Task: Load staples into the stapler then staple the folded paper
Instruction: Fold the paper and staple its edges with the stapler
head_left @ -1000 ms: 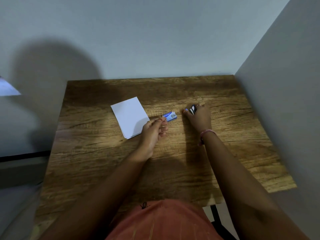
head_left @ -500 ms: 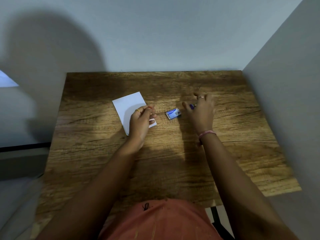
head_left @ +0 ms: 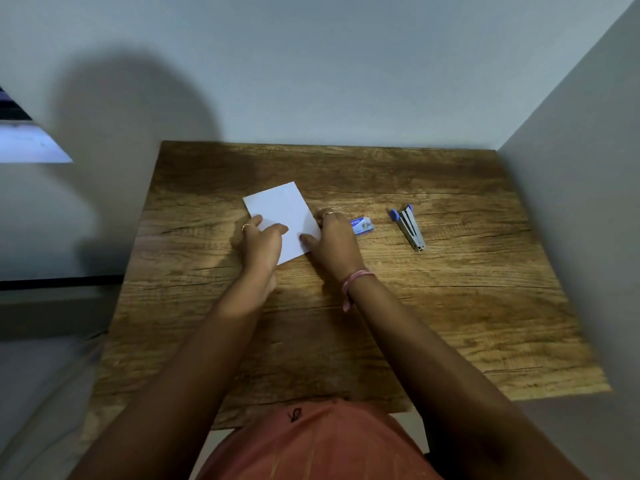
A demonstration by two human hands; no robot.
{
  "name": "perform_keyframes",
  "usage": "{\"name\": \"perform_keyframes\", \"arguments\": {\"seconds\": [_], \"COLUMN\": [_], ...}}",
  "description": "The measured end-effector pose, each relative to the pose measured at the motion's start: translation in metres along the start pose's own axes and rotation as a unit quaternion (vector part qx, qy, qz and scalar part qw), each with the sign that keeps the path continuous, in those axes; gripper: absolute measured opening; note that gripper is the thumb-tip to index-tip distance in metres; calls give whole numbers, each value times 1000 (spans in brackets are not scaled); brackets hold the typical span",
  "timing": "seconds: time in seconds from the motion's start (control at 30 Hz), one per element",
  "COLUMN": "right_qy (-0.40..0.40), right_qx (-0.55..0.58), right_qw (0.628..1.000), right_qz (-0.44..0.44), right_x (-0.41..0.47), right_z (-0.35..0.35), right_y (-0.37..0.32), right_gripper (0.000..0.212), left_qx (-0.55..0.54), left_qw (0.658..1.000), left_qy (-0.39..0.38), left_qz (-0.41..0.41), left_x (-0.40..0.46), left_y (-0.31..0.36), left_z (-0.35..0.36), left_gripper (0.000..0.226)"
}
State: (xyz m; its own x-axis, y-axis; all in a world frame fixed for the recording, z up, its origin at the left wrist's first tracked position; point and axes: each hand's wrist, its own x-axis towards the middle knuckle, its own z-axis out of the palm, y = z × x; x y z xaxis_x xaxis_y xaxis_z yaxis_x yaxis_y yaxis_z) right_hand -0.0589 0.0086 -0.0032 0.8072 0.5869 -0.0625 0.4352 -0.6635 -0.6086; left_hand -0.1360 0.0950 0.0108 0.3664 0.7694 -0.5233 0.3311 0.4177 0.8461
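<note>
Both hands rest on the folded white paper (head_left: 280,213), which lies flat on the wooden table (head_left: 450,306) a little toward 11 o'clock from the table's middle. The left hand (head_left: 261,245) covers the paper's corner at 7 o'clock, fingers loosely bent with the tips pressing down on the sheet. The right hand (head_left: 334,242) sits on the edge at 4 o'clock, its thumb on the paper and the other fingers curled over that edge; whether it pinches the sheet or only presses it, I cannot tell. Just beside the right hand at 3 o'clock lies the small blue staple box (head_left: 363,225). Well apart from it, further toward 3 o'clock, the stapler (head_left: 410,228) lies on the table with its blue end pointing to 11 o'clock.
</note>
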Motion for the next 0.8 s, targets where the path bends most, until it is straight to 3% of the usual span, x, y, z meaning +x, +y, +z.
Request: {"name": "perform_keyframes", "arguments": {"seconds": [0.07,0.17,0.27,0.4,0.5,0.67,0.8], "right_qy": [-6,0,-32,-87,-104,-95,-80], "right_qx": [19,154,304,471,512,554,560], "right_qw": [1000,986,941,858,837,815,817], "right_qz": [6,62,144,186,166,140,113], "right_x": [-3,-11,-21,-33,-40,-48,-57], "right_z": [0,-3,-10,-29,-52,-85,-102], "right_y": [2,8,11,15,23,34,39], "right_gripper": [48,43,45,19,23,28,28], "left_qx": [-27,-47,-41,-79,-106,-190,-146], "left_qw": [1000,999,999,995,987,948,946], "left_qy": [-8,-4,-11,-46,-90,-237,-258], "left_qz": [-1,15,33,40,74,99,135], "left_x": [-5,-13,-19,-30,-39,-56,-69], "left_y": [0,-4,-9,-14,-13,-12,-12], "left_z": [-3,-8,-12,-17,-18,-12,-1], "left_gripper": [52,46,45,33,24,28,22]}}
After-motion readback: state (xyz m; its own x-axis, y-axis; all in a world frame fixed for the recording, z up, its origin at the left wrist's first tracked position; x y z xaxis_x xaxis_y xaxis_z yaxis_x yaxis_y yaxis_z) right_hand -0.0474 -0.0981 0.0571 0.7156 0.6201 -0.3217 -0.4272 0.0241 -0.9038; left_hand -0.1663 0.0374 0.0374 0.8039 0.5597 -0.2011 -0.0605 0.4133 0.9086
